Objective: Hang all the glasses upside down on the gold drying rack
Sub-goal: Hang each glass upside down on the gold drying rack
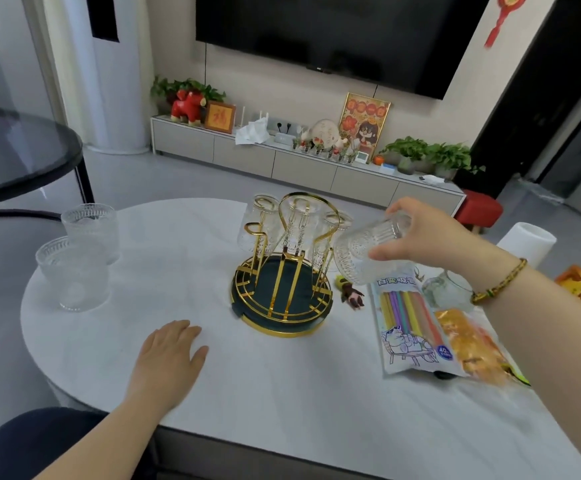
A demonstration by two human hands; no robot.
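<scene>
White tabletop (282,393) fills the view, with a television wall and a low cabinet behind it. Well to the left of the left hand (169,355), near the table's far-left edge, two ribbed glasses stand upright and apart from everything else: the nearer glass (72,273) and the farther glass (91,230) just behind it. The left hand lies flat and open on the table, holding nothing, a little left of and nearer than the gold drying rack (282,271). The rack has gold pegs rising from a dark round tray with a gold rim; three glasses seem to hang mouth-down on the far pegs, though the clear glass makes the count uncertain, and the looped peg nearest the left hand looks free. Just right of the rack, the right hand (431,237) grips a fourth ribbed glass (368,252) by its base end, tipped sideways with the mouth turned down and left. So the step in hand appears to be hanging this glass: next it needs turning fully mouth-down and lowering over a free peg without knocking its neighbours. Below the right forearm lie a packet of coloured straws (410,320) and a snack bag (472,344).
</scene>
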